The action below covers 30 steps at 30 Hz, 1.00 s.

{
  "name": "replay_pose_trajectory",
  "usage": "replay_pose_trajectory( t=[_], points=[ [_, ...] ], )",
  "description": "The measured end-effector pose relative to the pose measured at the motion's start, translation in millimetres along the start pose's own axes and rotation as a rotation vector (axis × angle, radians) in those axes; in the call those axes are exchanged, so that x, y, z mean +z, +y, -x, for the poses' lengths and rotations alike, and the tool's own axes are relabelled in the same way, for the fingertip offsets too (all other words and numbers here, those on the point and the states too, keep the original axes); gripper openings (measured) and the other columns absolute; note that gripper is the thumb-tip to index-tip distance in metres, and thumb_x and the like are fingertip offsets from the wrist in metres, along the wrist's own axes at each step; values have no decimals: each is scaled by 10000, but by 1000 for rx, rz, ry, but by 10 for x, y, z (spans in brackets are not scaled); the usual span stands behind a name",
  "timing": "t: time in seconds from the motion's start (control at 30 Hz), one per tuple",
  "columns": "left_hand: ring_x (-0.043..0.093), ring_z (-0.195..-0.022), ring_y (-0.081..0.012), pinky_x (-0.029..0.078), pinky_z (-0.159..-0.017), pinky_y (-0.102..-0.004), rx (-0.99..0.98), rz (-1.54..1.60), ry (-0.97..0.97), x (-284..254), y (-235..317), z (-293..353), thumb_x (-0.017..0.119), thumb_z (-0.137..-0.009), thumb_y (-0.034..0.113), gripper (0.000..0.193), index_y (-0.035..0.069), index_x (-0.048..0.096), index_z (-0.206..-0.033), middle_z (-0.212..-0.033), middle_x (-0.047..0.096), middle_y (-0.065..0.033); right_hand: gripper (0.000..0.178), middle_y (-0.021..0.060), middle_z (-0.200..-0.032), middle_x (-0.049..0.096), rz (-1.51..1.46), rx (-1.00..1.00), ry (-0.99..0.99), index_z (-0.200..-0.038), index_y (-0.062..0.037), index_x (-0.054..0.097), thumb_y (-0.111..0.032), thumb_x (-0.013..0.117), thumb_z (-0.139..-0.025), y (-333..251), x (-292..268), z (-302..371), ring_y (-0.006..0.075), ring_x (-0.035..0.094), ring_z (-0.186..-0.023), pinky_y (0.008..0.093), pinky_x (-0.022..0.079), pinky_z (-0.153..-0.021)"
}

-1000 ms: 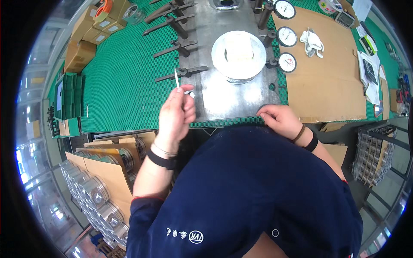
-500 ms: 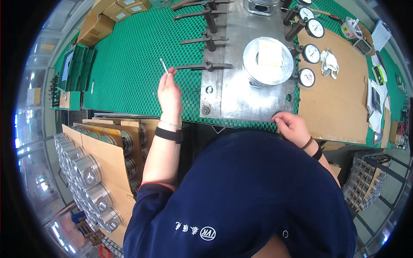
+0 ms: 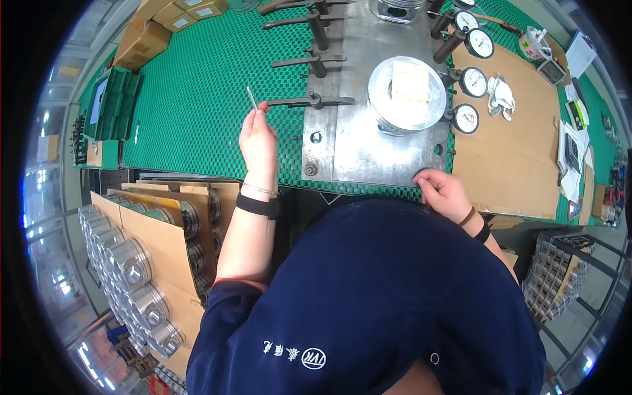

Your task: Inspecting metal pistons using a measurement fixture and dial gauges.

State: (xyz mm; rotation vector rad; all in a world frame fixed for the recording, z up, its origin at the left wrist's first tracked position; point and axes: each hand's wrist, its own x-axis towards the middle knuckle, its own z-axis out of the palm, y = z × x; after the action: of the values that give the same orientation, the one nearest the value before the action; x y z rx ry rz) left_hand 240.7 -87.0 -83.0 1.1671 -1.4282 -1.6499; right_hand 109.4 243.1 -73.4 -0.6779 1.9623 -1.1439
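Note:
My left hand [image 3: 259,141] is raised over the green mat, its fingers closed round a thin, whitish pen-like stick [image 3: 252,99] that points up and away. My right hand [image 3: 446,194] lies at the front right corner of a steel plate [image 3: 355,161]. Its fingers are curled at the plate's edge; a small dark spot shows at the fingertips, too small to name. On the plate stands a silver piston [image 3: 378,108], with a pale yellow paper slip [image 3: 410,89] on its top. A second piston [image 3: 398,10] stands at the far end.
Clamp arms on posts [image 3: 315,100] line the plate's left side, dial gauges [image 3: 466,118] its right. A white cloth [image 3: 501,97] lies on cardboard [image 3: 507,164]. Many pistons [image 3: 131,260] sit between cardboard dividers at lower left. A green bin [image 3: 122,105] stands on the mat [image 3: 191,112].
The whole view has shifted slightly, so the bench appears a little further left. Both hands keep nearly the same pose, and the stick stays in my left hand.

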Motion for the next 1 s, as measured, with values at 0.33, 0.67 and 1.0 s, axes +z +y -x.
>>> replay_pose_trajectory(
  t=[0.33, 0.67, 1.0],
  points=[
    [418, -512, -38, 340, -433, -186, -8, 6, -37, 56, -19, -5, 473, -971, 185, 274, 0, 589, -1136, -1061, 626, -66, 123, 25, -588, 589, 1, -10, 6, -935, -31, 637, -119, 554, -913, 8, 1, -4, 86, 569, -518, 240, 442, -501],
    [408, -517, -33, 329, -432, -180, -25, 28, -56, 71, 19, 61, 470, -970, 178, 264, 16, 606, -1128, -1017, 628, -41, 116, 34, -583, 589, 23, -35, 12, -925, -31, 637, -115, 559, -907, 13, 1, -2, 98, 576, -510, 248, 445, -493],
    [387, -600, -28, 302, -462, -166, -30, 56, 74, -109, -160, -189, 444, -887, 22, 414, 71, 505, -1294, -879, 529, 22, 135, 92, -635, 611, 68, -76, 41, -903, -50, 652, -158, 572, -894, 3, 4, 3, 202, 601, -550, 309, 465, -536]
  ],
)
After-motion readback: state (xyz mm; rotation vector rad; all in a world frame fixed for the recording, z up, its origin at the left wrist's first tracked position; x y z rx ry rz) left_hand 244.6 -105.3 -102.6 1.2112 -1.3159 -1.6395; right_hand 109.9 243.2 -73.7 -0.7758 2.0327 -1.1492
